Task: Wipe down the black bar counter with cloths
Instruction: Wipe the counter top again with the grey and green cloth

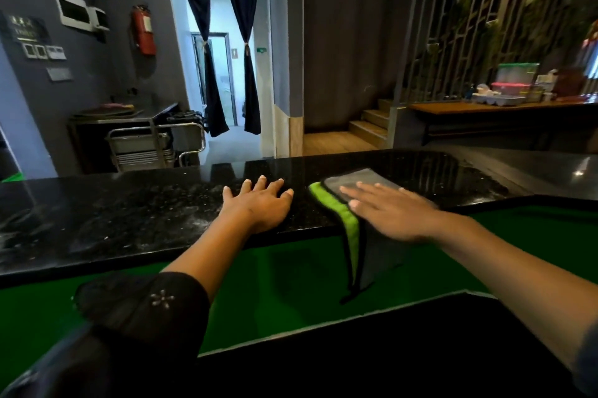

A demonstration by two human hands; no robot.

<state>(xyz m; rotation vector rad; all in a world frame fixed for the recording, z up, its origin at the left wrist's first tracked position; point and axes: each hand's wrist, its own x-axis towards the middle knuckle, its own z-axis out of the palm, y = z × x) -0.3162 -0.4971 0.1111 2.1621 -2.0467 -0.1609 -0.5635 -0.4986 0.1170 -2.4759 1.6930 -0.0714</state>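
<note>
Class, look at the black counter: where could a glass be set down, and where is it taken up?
Free: the black counter left of the left hand, and the far stretch right of the cloth. Crowded: the middle, where the left hand rests flat and the right hand presses the cloth.

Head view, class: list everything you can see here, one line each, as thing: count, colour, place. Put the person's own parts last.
counter: one, black speckled, across the middle
cloth: one, grey with a green edge, on the counter right of centre, part hanging over the near edge
fire extinguisher: one, red, on the left wall
curtains: two, dark, tied back at the doorway
steel table: one, silver, beyond the counter on the left
cart: one, silver, beside the steel table
stairs: one flight, wooden, centre right
wooden shelf: one, brown, far right
containers: several stacked, green and red lids, on the shelf
left hand: fingers spread, flat on the bare counter
right hand: flat, pressing on the cloth
</note>
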